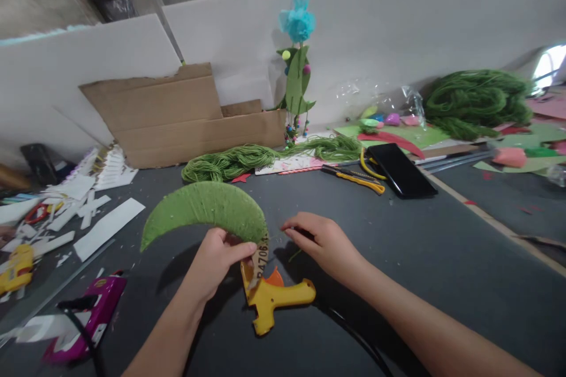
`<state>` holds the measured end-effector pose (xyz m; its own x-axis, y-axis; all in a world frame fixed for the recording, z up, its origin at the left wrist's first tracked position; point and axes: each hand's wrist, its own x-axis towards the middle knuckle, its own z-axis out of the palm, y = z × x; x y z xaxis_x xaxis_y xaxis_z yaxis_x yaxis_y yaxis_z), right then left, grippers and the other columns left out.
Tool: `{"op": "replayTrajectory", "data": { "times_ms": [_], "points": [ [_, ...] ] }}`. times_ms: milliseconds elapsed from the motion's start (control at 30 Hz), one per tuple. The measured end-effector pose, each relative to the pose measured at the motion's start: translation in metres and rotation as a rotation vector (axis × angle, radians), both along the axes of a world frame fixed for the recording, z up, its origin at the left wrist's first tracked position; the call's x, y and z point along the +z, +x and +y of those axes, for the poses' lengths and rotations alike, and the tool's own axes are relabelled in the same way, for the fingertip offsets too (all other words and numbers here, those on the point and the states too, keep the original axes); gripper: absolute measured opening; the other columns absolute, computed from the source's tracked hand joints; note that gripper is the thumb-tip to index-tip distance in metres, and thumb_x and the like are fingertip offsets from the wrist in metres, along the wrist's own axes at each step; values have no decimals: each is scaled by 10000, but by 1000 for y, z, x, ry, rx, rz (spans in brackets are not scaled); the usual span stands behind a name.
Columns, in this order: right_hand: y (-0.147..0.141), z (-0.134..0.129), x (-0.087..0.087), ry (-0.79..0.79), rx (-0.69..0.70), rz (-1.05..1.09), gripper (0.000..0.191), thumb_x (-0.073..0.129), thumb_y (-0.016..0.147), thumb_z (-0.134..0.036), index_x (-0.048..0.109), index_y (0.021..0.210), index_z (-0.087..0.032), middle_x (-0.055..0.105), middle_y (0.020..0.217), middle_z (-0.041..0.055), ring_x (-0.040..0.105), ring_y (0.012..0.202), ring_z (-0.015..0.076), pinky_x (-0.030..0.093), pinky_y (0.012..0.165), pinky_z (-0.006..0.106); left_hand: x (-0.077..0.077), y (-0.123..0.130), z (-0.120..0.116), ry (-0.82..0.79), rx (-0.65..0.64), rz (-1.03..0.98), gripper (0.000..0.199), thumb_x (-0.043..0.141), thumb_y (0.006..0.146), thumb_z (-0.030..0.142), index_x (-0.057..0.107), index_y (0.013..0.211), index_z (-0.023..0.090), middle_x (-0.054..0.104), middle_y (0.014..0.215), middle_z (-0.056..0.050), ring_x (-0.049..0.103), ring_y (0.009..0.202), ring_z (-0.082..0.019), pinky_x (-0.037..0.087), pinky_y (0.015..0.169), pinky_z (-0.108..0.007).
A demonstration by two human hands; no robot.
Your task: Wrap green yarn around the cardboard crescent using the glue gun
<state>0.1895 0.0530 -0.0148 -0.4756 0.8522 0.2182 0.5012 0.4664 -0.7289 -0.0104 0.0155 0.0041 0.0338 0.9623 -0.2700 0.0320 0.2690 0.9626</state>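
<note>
My left hand (223, 262) grips a crescent-shaped piece of cardboard (212, 203) near its right end, thumb in front. Green yarn covers most of it. Bare brown cardboard with printed digits shows at its lower right tip. My right hand (325, 241) is a little to the right, thumb and forefinger pinched together. A faint thin strand, apparently yarn (276, 236), runs from the crescent's edge to those fingertips. Below the bare tip lies a yellow glue gun (283, 297) with an orange trigger, partly hidden by the cardboard.
Green yarn hanks (230, 162) lie along the back by a cardboard sheet (168, 118). A black phone (400, 169) and a yellow-handled cutter (360, 179) are at back right. White scraps (108, 227) and a purple device (88, 318) with a cable are left. A blue paper flower (298, 23) stands behind.
</note>
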Motion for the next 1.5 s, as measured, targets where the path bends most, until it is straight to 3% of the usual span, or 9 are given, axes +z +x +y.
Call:
{"op": "replayTrajectory", "data": {
  "times_ms": [167, 300, 400, 700, 833, 933, 1100, 1233, 1500],
  "points": [
    [5, 3, 1, 246, -131, -42, 243, 483, 789, -147, 578, 1010, -179, 558, 1035, 98, 489, 986, 223, 382, 860, 391, -7, -12, 13, 94, 229, -27, 176, 696, 589, 205, 636, 730, 117, 665, 675, -24, 590, 586, -149, 474, 576, -259],
    [-2, -24, 23, 188, 258, -234, 169, 560, 749, -220, 600, 910, -191, 559, 927, 61, 483, 880, 199, 386, 821, 353, -16, -18, 21, 154, 293, -54, 200, 691, 590, 222, 629, 742, 108, 670, 668, -34, 604, 603, -162, 483, 609, -280],
    [-11, -45, 29, 193, 379, -431, 222, 606, 686, -277, 595, 890, -190, 562, 926, 60, 467, 880, 224, 369, 811, 376, -19, -19, 24, 189, 307, -66, 192, 682, 596, 228, 628, 732, 104, 668, 662, -40, 606, 597, -166, 481, 610, -281],
    [-30, -53, -3, 394, 368, -743, 270, 548, 650, -229, 574, 906, -145, 575, 898, 103, 512, 776, 253, 380, 631, 349, -23, -18, 25, 281, 328, -3, 210, 681, 592, 233, 643, 742, 92, 677, 691, -63, 604, 626, -181, 456, 601, -265],
    [-19, -52, 5, 315, 298, -605, 204, 547, 645, -195, 531, 847, -171, 561, 891, 80, 522, 718, 205, 373, 579, 291, -25, -24, 25, 325, 329, 18, 218, 680, 587, 227, 652, 754, 89, 678, 712, -74, 601, 648, -188, 458, 621, -275],
    [-11, -45, 12, 258, 205, -337, 40, 470, 751, -211, 482, 779, -184, 538, 816, 45, 508, 662, 160, 367, 550, 250, -28, -29, 27, 340, 343, 0, 213, 675, 587, 220, 650, 756, 92, 673, 710, -70, 600, 639, -180, 462, 613, -271],
    [-7, -25, 4, 161, 71, 116, 152, 486, 806, -307, 465, 709, -192, 522, 744, 14, 494, 655, 133, 395, 610, 232, -33, -25, 33, 328, 290, -75, 213, 674, 572, 200, 649, 757, 96, 671, 698, -63, 606, 611, -177, 491, 588, -284],
    [-7, -16, -8, -30, -68, 264, 195, 593, 715, -366, 505, 699, -193, 523, 646, -15, 482, 593, 131, 395, 571, 234, -38, -18, 34, 343, 256, -98, 230, 690, 549, 186, 650, 755, 92, 668, 684, -59, 603, 601, -175, 496, 580, -285],
    [-4, -4, -10, -115, -189, 426, 238, 632, 616, -372, 563, 728, -173, 605, 700, 21, 549, 662, 173, 431, 653, 284, -26, -7, 18, 352, 315, -93, 191, 671, 559, 169, 622, 726, 89, 660, 668, -62, 606, 565, -170, 498, 572, -293]
  ]
}}
